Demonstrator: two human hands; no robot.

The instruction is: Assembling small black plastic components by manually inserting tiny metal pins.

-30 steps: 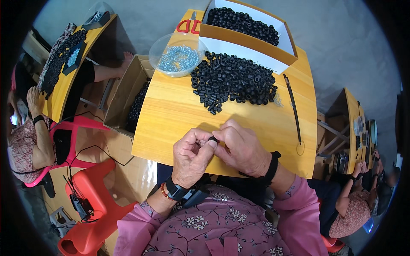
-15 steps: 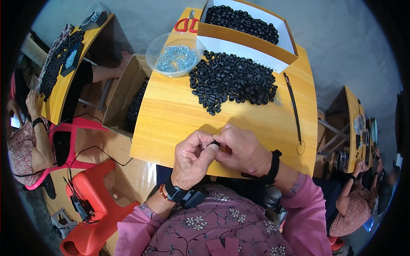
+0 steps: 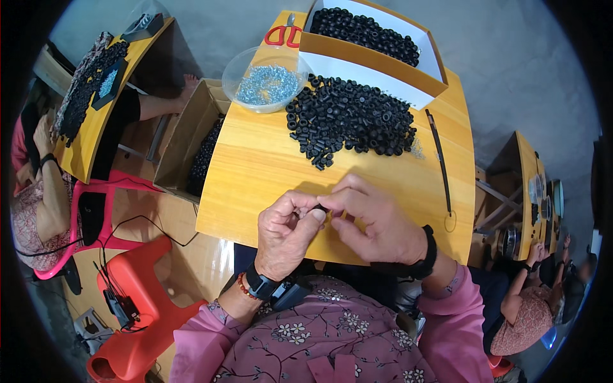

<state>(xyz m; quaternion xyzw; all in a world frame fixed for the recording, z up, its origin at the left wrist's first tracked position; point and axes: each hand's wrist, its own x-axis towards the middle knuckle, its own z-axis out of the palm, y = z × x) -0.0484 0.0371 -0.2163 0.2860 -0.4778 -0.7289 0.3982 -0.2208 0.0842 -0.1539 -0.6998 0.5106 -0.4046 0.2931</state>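
Observation:
Over the near edge of the yellow wooden table [image 3: 255, 172], my left hand [image 3: 281, 237] pinches a small black piece [image 3: 321, 208] between thumb and fingertips. It looks like the loose parts lying farther off, though fingers cover most of it. My right hand [image 3: 383, 223] comes in from the right, its index fingertip at the piece and its thumb spread away below. Beyond both hands lies a heap of small black plastic or rubber parts [image 3: 354, 118], some ring-shaped, some like plugs. A clear round bowl [image 3: 233, 80] of small shiny metal pieces [image 3: 268, 85] stands at the heap's left.
An open box [image 3: 370, 48] of round black parts sits at the far edge, beside red-handled scissors [image 3: 276, 36]. A thin black rod [image 3: 438, 143] lies at right. A cardboard carton [image 3: 172, 147] and red stool [image 3: 137, 287] stand left; other people work at tables on both sides.
My right hand has loosened from the close pinch, its thumb moving away from the index finger and its wrist shifting right. The left hand still holds the black piece in nearly the same place.

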